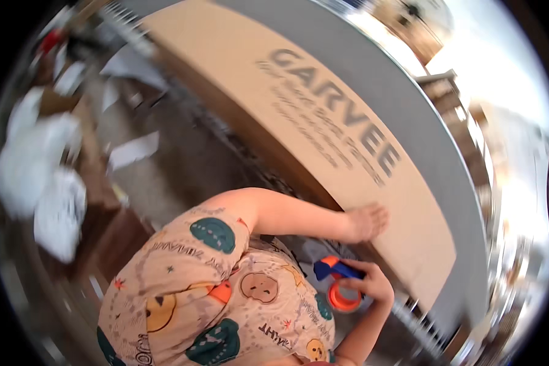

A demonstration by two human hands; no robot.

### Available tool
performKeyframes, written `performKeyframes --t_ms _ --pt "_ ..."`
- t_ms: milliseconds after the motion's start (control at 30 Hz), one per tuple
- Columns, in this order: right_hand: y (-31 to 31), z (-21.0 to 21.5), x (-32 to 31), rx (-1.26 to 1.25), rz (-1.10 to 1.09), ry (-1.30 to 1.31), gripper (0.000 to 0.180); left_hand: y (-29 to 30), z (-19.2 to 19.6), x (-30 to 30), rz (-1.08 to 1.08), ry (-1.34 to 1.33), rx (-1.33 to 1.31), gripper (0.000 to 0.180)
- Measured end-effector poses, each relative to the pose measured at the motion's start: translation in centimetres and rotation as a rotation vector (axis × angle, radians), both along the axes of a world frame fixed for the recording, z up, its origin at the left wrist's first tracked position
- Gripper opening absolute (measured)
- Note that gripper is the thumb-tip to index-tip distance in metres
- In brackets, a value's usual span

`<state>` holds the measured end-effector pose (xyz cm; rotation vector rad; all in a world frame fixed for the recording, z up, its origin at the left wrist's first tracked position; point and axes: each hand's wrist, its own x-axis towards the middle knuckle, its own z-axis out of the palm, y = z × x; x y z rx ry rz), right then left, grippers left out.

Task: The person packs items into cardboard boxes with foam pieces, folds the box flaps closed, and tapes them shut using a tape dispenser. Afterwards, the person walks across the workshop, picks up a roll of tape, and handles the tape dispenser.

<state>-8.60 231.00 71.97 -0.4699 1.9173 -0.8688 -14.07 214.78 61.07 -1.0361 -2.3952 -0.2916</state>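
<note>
Patterned shirt (pixel 262 287): your own, light with cartoon prints, fills the lower part of the view.
Right hand (pixel 375 283): your fingers are closed around the tape dispenser, at the near side of the carton.
Tape dispenser (pixel 348 269): blue and orange, in your right hand, with an orange-rimmed tape roll (pixel 346 297) at its lower side.
Left hand (pixel 369 222): your fingers are extended and grip nothing; they lie over the carton's near edge, blurred, apparently touching it.
Carton (pixel 348 146): long, flat, brown, dark print on top, lying slantwise before you on the tabletop.
Tabletop (pixel 402 79): grey, showing along the carton's far side.
Floor (pixel 165 174): to your left, with a white sheet (pixel 134 151) on it.
White bags (pixel 43 171): bunched at far left.
Stacked boxes (pixel 466 137): beyond the tabletop, right, blurred.
</note>
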Motion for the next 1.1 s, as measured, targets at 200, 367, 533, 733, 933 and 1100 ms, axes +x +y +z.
performKeyframes --t_ms 200,367,533,733,933,1100 --pt "-8.8 3.8 -9.5 -0.475 -0.075 -0.052 0.075 -21.0 1.8 9.5 0.238 0.052 0.461 0.054" --pt "-17.8 -0.6 -16.5 -0.642 -0.44 -0.402 0.046 -34.0 -0.4 13.8 0.937 0.1 0.271 0.058" --pt "-18.7 0.7 -20.8 -0.003 -0.134 0.36 0.026 -38.5 -0.8 11.0 0.988 0.092 0.335 0.074" --pt "-27.4 4.4 -10.6 -0.089 0.052 1.222 0.059 -44.2 -0.8 10.7 0.766 0.134 0.235 0.074" --pt "-40.9 -1.0 -6.3 0.158 0.391 1.129 0.072 -48.3 0.5 8.0 0.582 0.19 0.272 0.043" --pt "-40.3 -2.4 -5.4 0.134 0.496 1.301 0.072 -50.6 0.0 6.8 0.448 0.122 0.232 0.035"
